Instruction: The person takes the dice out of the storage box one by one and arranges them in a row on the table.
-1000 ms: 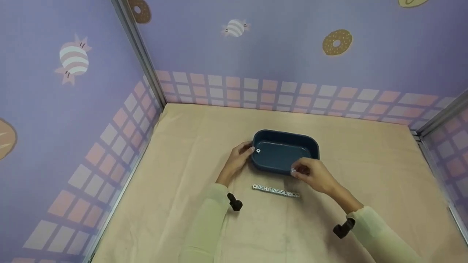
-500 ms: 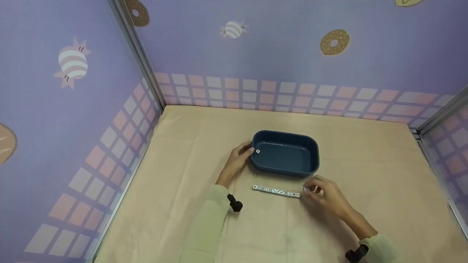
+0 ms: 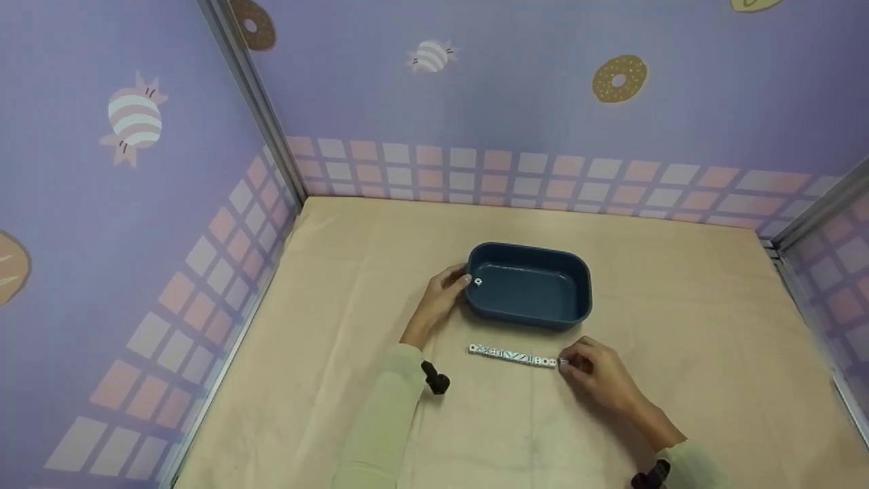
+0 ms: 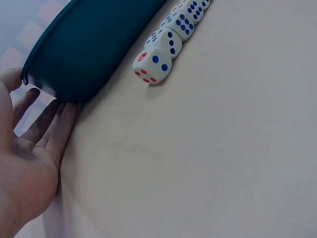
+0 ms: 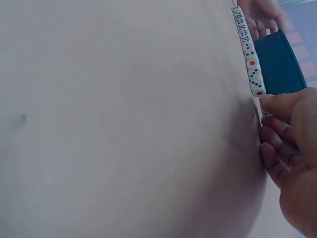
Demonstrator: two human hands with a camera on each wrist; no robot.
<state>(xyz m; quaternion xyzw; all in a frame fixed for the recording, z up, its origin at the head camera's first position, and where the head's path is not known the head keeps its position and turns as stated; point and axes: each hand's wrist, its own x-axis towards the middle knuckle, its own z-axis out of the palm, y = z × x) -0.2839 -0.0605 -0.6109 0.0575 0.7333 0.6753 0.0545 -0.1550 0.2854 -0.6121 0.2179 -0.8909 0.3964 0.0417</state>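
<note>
My left hand (image 3: pixel 440 302) holds the left end of a dark blue rectangular tub (image 3: pixel 529 318); its thumb lies at the rim, the fingers against the outer wall. Inside the tub, near that thumb, sits a single white die (image 3: pixel 478 282). In front of the tub runs a straight row of white dice (image 3: pixel 512 356), with red and blue dots showing in the left wrist view. At the row's right end my right hand (image 3: pixel 604 373) pinches another die (image 5: pixel 267 114) between thumb and fingers, right beside the last one. Most of that die is hidden by the fingers.
A cream cloth (image 3: pixel 353 285) covers the table. Purple walls with sweets and a pink-and-white check band enclose the left, back and right sides, joined by metal corner posts (image 3: pixel 261 102). A small black device (image 3: pixel 436 378) is strapped at the left wrist.
From over the tub's front rim, my right hand has come down toward me with the pinched die to the right end of the row. The left hand stays at the tub.
</note>
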